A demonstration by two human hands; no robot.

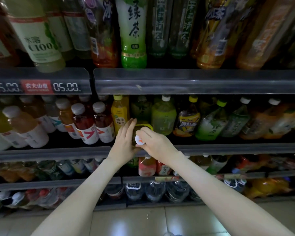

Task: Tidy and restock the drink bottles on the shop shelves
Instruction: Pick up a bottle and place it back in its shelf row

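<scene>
A drink bottle [142, 125] with a yellow-green label and a white cap with an orange mark stands at the front of the second shelf, between a yellow juice bottle [120, 113] and a green tea bottle [163, 116]. My left hand [124, 142] lies along the bottle's left side with its fingers nearly straight. My right hand [153, 143] grips the bottle at its cap and neck. The bottle's lower part is hidden behind both hands.
The shelf rail [58, 153] runs under the hands. Red tea bottles [85, 123] stand to the left, iced tea and green tea bottles [211, 121] to the right. The upper shelf [194, 80] holds large bottles. Lower shelves hold water bottles [153, 191]. Tiled floor [143, 222] lies below.
</scene>
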